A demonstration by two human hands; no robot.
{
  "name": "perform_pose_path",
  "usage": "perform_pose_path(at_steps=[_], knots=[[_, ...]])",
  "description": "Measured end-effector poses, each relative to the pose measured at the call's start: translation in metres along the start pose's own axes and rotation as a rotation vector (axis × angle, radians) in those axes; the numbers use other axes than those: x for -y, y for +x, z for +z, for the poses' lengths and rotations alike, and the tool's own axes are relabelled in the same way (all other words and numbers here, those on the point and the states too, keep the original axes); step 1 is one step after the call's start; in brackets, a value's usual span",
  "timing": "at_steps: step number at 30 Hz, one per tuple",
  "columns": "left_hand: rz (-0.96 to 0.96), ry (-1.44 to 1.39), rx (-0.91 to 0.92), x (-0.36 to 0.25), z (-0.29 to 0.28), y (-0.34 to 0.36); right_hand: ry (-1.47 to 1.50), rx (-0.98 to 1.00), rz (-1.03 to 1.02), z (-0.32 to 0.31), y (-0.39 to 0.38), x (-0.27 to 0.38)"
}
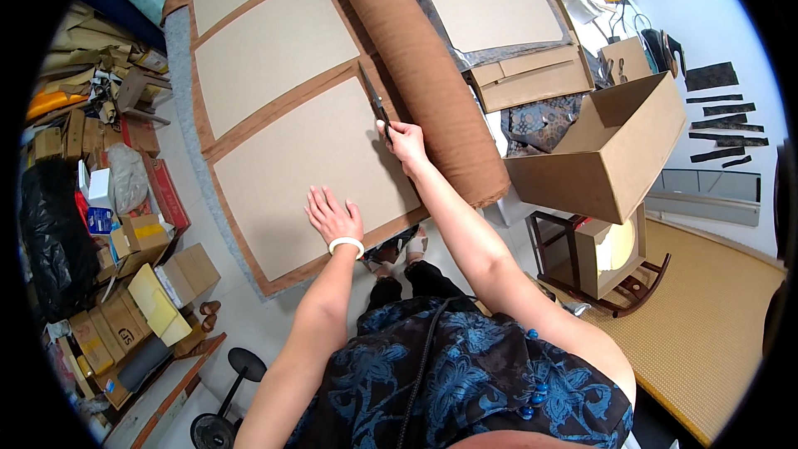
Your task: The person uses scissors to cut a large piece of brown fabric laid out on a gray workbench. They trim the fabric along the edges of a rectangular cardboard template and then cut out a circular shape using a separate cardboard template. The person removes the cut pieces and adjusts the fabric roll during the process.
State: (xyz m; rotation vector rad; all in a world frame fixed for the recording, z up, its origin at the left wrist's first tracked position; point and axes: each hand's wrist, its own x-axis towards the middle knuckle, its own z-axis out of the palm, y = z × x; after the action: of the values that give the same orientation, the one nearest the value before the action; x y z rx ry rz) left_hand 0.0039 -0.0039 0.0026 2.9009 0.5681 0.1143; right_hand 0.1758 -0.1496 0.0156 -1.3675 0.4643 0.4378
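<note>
Head view, step: right hand [405, 140], fingers closed on scissors [373, 101], seems to be cutting brown fabric [432, 75] beside the near card panel [312, 175].
Left hand [332, 216]: fingers spread flat, pressing that panel.
Next move: probably needs a steady cut along the edge.
Count: three panels on the fabric, one scissors.

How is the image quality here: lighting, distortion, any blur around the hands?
Head view: even, soft light, no harsh shadows; strong fisheye bending of the cardboard panels and a black rim at the corners; left hand and right hand holding the scissors are sharp; the white table looks slightly washed out.
</note>
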Motion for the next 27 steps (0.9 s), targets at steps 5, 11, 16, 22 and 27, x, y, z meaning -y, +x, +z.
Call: perform_pose_path(at_steps=[5, 11, 16, 22, 27], knots=[[0.002, -0.011, 0.001, 0.001, -0.001, 0.0, 0.0, -0.002, -0.017, 0.002, -0.002, 0.002], [0.013, -0.015, -0.009, -0.002, -0.001, 0.001, -0.001, -0.013, -0.011, -0.002, -0.005, 0.003], [0.003, -0.017, -0.004, -0.001, -0.002, -0.001, -0.155, 0.003, -0.111, -0.014, -0.045, -0.001], [-0.022, -0.003, 0.018, 0.006, 0.008, -0.004, -0.49, -0.073, -0.322, -0.037, -0.113, -0.031], [-0.006, -0.048, -0.029, 0.012, 0.001, -0.005, -0.847, -0.025, -0.531, -0.046, -0.139, -0.03]])
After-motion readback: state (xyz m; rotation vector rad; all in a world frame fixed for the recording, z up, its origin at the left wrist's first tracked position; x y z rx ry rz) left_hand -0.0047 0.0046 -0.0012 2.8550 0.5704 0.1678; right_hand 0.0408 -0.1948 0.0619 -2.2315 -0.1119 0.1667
